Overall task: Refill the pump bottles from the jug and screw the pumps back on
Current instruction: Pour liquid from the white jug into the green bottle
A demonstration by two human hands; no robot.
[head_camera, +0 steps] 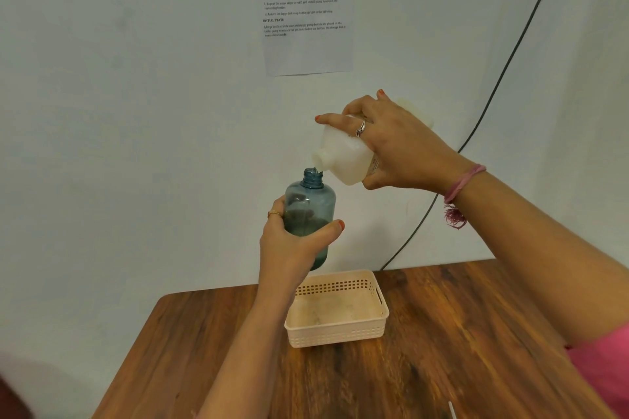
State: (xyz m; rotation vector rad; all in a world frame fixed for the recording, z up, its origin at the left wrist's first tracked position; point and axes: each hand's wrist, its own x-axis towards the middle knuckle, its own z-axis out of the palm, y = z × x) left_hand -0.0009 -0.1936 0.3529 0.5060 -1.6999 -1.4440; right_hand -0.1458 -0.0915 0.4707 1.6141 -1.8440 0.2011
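To pour well, keep the jug's spout right over the neck and tilt slowly, holding the bottle upright and steady. The left hand point(292, 241) is wrapped around the blue pump bottle point(311, 211), raised in the air above the cream basket point(340, 337) at the bench's point(476, 333) far edge. The right hand point(394, 146) grips the white jug point(343, 156), tipped spout-down, just touching the bottle's open mouth.
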